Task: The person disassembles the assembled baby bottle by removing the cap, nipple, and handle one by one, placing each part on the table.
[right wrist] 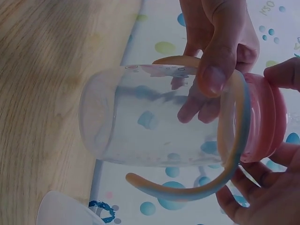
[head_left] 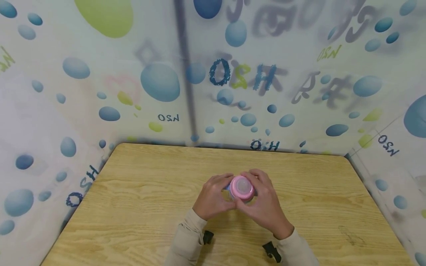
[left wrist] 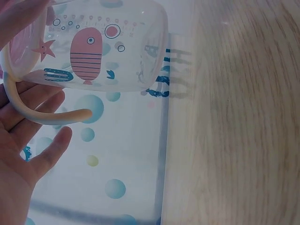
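Both hands are at a clear baby bottle with a pink collar and curved, pale orange-blue handles. Printed on its side are a pink fish and a starfish. My left hand holds the bottle near its shoulder; in the right wrist view, its thumb lies on the clear wall beside the handle ring. The right hand grips the pink collar between thumb and fingers. The bottle is upright over the table; whether its base touches the wood cannot be told.
The wooden table reaches back to patterned walls with blue and green spots and letters. At the lower edge of the right wrist view is a whitish, rounded piece, its kind unclear. Black straps show at the wrists.
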`<state>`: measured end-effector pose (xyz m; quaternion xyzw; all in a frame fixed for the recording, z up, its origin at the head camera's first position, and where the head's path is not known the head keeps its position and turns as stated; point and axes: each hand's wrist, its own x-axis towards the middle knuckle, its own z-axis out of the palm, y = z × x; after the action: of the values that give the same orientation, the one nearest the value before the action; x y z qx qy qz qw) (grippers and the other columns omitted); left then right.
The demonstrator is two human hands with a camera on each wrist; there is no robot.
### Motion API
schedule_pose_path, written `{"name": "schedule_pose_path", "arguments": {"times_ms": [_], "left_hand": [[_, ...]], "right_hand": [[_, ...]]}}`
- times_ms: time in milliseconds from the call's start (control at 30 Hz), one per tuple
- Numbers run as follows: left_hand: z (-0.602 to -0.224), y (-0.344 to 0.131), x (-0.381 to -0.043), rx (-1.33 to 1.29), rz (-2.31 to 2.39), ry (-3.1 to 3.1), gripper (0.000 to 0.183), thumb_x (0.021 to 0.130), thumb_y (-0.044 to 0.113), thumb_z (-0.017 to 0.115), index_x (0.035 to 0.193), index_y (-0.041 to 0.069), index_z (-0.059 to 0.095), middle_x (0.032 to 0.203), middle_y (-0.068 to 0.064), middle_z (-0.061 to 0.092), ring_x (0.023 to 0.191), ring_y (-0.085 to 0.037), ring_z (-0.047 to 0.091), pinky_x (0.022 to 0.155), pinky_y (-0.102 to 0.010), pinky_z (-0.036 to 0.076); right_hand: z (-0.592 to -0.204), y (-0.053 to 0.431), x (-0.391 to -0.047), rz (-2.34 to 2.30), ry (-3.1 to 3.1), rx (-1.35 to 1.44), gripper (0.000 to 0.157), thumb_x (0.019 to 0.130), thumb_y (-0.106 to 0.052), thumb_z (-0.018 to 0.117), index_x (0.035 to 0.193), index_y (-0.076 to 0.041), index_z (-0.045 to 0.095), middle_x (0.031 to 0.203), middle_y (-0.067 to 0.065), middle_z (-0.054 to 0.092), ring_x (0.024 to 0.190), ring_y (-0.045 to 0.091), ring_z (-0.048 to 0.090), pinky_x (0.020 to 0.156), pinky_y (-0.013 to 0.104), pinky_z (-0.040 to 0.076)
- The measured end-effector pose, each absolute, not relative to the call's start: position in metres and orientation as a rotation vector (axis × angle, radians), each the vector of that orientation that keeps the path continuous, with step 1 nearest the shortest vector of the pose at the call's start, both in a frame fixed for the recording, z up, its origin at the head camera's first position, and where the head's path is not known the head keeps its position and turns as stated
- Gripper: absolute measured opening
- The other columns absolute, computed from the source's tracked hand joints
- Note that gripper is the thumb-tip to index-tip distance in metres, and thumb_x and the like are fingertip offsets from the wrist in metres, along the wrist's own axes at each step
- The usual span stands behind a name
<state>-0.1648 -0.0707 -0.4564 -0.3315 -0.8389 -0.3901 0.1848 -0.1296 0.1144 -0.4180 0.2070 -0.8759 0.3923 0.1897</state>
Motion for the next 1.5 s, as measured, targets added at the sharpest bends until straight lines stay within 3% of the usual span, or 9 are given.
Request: {"name": "schedule_pose_path", "arguments": {"times_ms": [567,1133,1333,1500], "left_hand": [[-0.4549,-0.0702,-0.1626,-0.988,-1.115,-2.383,0.067,0.067,0.026,0.092,0.124,0.003,0.067,0.123,-0.013,0.068,0.114,-0.025,0.065,0.099,-0.044,0.051],[-0.4558,-0.0683,-0.1631,-1.009,-1.09,-2.371,0.067,0.068,0.029,0.091,0.125,0.003,0.067,0.122,-0.012,0.069,0.114,-0.024,0.065,0.1,-0.044,0.05],[-0.4558,-0.0672,-0.1621,-0.97,-1.086,-2.377,0.066,0.072,0.037,0.089,0.122,0.001,0.068,0.122,-0.016,0.068,0.114,-0.026,0.065,0.098,-0.045,0.052],[-0.4543,-0.0673,-0.1614,-0.893,-1.051,-2.378,0.066,0.073,0.045,0.086,0.12,0.002,0.07,0.121,-0.016,0.069,0.111,-0.027,0.066,0.095,-0.044,0.054]], "right_hand": [[-0.4175,0.1223,-0.1302,1.17,-2.49,0.733,0.064,0.07,-0.01,0.083,0.129,-0.003,0.061,0.135,0.011,0.048,0.117,0.024,0.05,0.085,0.044,0.057],[-0.4178,0.1237,-0.1289,1.183,-2.506,0.716,0.065,0.072,-0.008,0.078,0.134,-0.007,0.059,0.14,0.011,0.047,0.122,0.027,0.047,0.085,0.047,0.055],[-0.4193,0.1216,-0.1285,1.107,-2.489,0.579,0.071,0.076,-0.026,0.084,0.14,-0.011,0.055,0.136,0.011,0.052,0.119,0.028,0.05,0.092,0.056,0.045],[-0.4201,0.1153,-0.1285,0.996,-2.436,0.391,0.075,0.071,-0.04,0.088,0.133,-0.007,0.06,0.121,0.012,0.062,0.112,0.028,0.055,0.093,0.055,0.039]]}}
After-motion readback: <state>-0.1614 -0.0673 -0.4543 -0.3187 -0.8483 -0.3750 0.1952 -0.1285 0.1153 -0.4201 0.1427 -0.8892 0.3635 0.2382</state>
